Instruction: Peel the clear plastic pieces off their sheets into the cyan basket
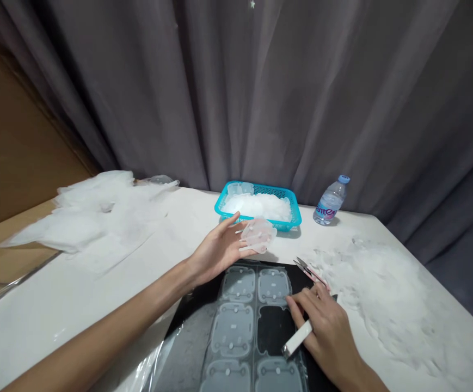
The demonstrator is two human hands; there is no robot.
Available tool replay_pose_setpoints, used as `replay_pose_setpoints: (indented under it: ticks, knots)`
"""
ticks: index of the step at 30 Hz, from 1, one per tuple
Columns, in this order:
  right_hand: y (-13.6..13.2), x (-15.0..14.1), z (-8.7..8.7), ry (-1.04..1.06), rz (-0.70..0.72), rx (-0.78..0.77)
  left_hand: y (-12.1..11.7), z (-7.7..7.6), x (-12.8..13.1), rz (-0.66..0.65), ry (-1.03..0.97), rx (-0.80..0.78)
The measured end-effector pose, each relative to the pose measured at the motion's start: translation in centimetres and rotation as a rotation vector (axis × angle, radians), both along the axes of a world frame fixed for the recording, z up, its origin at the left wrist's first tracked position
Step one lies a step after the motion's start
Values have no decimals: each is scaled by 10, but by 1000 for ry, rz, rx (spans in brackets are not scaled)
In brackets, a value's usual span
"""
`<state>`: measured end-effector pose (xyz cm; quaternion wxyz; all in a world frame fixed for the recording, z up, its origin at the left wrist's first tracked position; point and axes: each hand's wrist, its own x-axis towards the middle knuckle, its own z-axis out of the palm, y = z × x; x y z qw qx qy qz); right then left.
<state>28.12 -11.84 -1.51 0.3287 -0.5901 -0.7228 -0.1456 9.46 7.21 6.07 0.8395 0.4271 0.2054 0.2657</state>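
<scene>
My left hand [220, 245] is palm up over the far end of the black mat, fingers stretched out under a clear, frosted plastic piece [258, 235] with rounded corners. My right hand [324, 326] is closed round a white-handled tool [298, 338], whose near end looks metallic; its kind is partly hidden by the fingers. Below lies a plastic sheet [233, 329] with several rounded panels, one of them an opening showing black. Pink-handled thread snips [308, 270] lie just beyond my right hand, their tips pointing away.
A turquoise basket [294, 218] holding a pile of white translucent pieces stands at the back. To its right is a water bottle [330, 202]. Crumpled clear film [395, 305] spreads across the right side, and white sheet material [93, 218] is heaped at left by cardboard [19, 125].
</scene>
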Motion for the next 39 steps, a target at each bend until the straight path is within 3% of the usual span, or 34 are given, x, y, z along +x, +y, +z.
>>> replay_pose_setpoints:
  ticks: [6,10,15,18,20,22,25,27,29,31,34,37,39]
  knots:
    - [2,0,-2,9,-12,3,43,-6,0,249,155,326]
    - [4,2,0,25,-77,30,76,-4,10,334,187,492]
    - [4,1,3,-8,-141,87,123,-4,27,431,291,808]
    - [5,5,-1,-2,-135,82,138,-2,27,490,351,986]
    - [6,11,-6,5,-121,72,130,-2,24,526,379,1081]
    - [6,18,-11,44,-110,73,102,-5,20,486,401,1159]
    - [5,24,-13,169,-97,59,34,-14,12,247,413,1243]
    - [3,23,-9,240,-92,38,-11,-24,5,9,437,1323]
    - [-1,22,-4,311,-111,27,-42,-35,-3,-169,483,1391]
    - [-4,23,0,400,-120,4,-53,-46,-10,-231,517,1413]
    - [-6,27,2,611,-21,-140,-48,-57,-18,-234,519,1413]
    - [-3,31,4,850,126,-306,-40,-60,-23,-258,496,1460]
    - [-1,31,7,870,167,-394,-38,-60,-25,-255,490,1513]
